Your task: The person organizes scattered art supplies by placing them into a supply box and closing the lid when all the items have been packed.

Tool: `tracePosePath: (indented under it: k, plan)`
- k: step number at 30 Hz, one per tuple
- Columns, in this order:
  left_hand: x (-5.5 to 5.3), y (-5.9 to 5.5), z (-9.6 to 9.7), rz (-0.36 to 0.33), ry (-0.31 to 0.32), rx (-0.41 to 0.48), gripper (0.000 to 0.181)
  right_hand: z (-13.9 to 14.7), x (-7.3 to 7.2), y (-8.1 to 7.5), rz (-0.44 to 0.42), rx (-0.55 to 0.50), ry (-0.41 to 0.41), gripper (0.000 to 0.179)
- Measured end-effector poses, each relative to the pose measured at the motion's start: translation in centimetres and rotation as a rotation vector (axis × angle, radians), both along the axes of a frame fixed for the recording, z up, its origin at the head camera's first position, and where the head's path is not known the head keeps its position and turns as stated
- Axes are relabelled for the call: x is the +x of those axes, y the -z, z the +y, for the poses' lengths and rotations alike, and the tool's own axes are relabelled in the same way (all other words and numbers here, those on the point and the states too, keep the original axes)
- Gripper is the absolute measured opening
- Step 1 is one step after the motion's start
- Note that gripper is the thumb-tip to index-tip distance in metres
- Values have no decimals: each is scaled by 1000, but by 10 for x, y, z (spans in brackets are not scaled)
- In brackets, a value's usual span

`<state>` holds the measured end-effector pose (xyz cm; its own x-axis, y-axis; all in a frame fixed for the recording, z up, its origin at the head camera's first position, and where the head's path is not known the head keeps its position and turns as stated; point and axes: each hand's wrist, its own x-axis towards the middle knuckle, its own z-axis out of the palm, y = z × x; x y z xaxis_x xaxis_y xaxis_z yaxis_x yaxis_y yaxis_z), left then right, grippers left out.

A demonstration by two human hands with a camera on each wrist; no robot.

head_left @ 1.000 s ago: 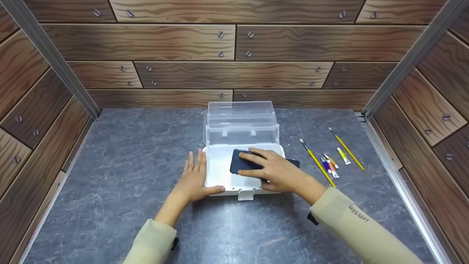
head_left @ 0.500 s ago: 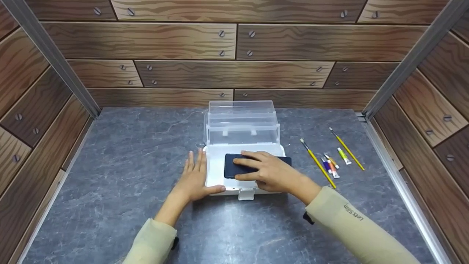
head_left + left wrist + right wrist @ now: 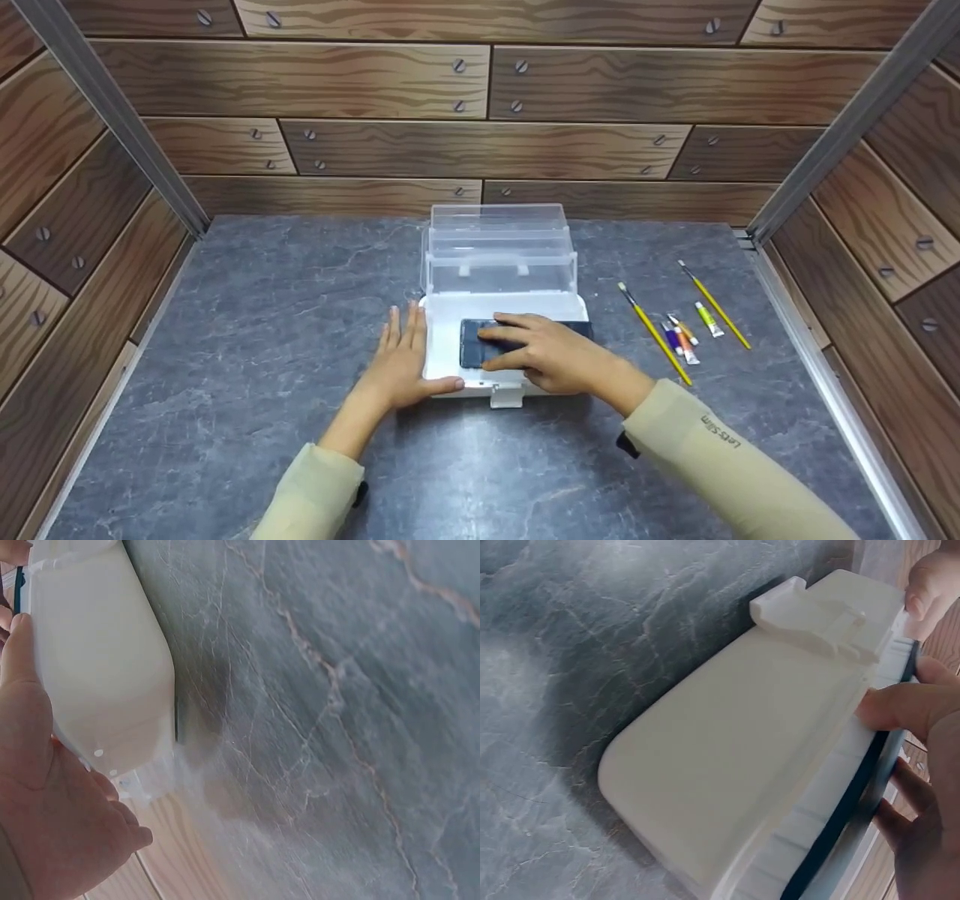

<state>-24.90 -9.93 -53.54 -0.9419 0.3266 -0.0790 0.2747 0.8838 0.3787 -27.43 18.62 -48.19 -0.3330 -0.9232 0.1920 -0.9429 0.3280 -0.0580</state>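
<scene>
my right fingers (image 3: 510,333) grip the dark slab (image 3: 471,345) over the box (image 3: 442,337), whose left side straight left fingers (image 3: 409,328) brace. best keep the slab level.

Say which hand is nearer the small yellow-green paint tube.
Right. The right hand is left of the tube, over the white plastic box; the left hand is farther left, against the box's side.
</scene>
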Motion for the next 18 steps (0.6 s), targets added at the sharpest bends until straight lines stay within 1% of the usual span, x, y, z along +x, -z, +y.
tracePosePath:
  k: [4, 9, 18]
  plan:
    - [0, 0, 0, -3, 4, 6, 136, -1, 0, -1, -33, 31, 16, 65]
    - [-1, 0, -1, -16, 1, 21, 136, -1, 0, 0, -28, 32, 16, 62]
    - [0, 0, 0, -14, 1, 14, 136, 2, -2, 4, -18, 17, -13, 59]
